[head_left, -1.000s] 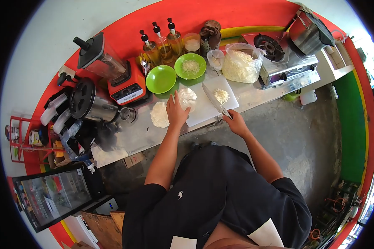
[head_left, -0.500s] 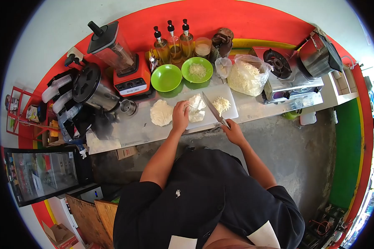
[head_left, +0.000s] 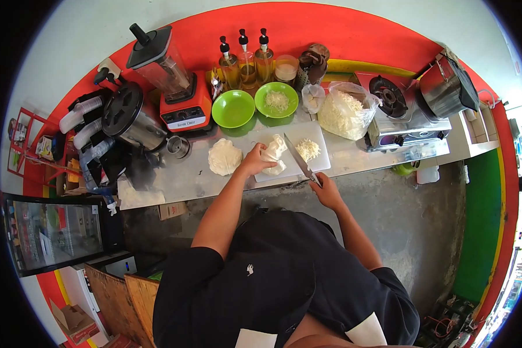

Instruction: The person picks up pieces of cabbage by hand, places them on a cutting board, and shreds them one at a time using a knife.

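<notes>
Head view looks down on our counter. Our left hand [head_left: 254,162] curls its fingers around a pale cabbage chunk [head_left: 274,152], holding it on the left part of the white cutting board [head_left: 298,131]. Our right hand [head_left: 327,189] is closed round the handle of a knife [head_left: 301,162], whose blade slants across the board just beside the chunk (a small shredded heap [head_left: 308,149] lies right of it). Another cabbage piece [head_left: 224,156] rests on the steel counter [head_left: 185,181], left of the board.
</notes>
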`<move>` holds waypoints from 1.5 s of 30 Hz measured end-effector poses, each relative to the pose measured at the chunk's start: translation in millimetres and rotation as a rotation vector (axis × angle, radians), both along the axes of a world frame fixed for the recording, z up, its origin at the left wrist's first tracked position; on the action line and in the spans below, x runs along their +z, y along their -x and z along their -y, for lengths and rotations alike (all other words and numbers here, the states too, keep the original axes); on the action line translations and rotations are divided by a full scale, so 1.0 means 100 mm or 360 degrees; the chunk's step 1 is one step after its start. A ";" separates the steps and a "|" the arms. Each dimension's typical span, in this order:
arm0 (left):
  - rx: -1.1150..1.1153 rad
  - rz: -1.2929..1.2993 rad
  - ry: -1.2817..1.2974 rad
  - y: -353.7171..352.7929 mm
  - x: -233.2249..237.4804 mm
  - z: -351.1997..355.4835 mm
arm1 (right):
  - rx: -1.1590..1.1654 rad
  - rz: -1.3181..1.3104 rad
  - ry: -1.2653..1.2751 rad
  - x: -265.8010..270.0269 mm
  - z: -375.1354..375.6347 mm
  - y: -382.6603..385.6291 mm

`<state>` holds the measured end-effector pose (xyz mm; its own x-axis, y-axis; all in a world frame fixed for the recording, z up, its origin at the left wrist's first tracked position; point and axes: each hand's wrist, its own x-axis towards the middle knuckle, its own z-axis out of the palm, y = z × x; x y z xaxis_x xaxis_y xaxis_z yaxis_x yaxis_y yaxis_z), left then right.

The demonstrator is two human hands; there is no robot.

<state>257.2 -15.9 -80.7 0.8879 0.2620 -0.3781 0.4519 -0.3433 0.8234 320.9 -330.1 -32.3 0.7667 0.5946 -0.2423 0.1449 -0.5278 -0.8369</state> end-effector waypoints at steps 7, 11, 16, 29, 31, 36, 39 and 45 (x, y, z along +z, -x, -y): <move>0.0588 0.0160 0.0056 0.04 0.05 0.05 | -0.0036 0.0001 -0.0028 -0.09 0.07 0.01; 0.0879 0.0021 0.0924 0.00 0.20 0.02 | -0.0050 -0.0031 -0.0021 -0.12 0.09 0.01; 0.0896 0.0395 0.1534 0.05 0.05 0.10 | -0.0031 -0.0074 0.0010 -0.02 0.08 0.05; 0.1218 -0.0087 0.0876 0.31 -0.05 0.51 | 0.0240 0.0261 0.0078 0.00 -0.03 0.17; 0.1214 -0.0093 0.0840 0.36 0.01 0.56 | 0.0345 0.0499 0.0245 -0.04 -0.10 0.19; 0.1177 -0.0159 0.0617 0.40 0.02 0.58 | 0.0515 0.0671 0.0434 -0.04 -0.31 0.22; 0.1187 -0.0157 0.0542 0.39 0.03 0.55 | 0.0639 0.0727 0.0615 0.06 -0.40 0.20; 0.1194 -0.0168 0.0501 0.37 0.07 0.59 | 0.0729 0.0668 0.0829 -0.04 -0.56 0.23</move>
<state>220.3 -75.4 -74.2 0.4743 0.6398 -0.6047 0.5499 0.3210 0.7710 297.8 -274.2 -36.6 0.5629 0.7616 -0.3211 0.6885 -0.6470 -0.3278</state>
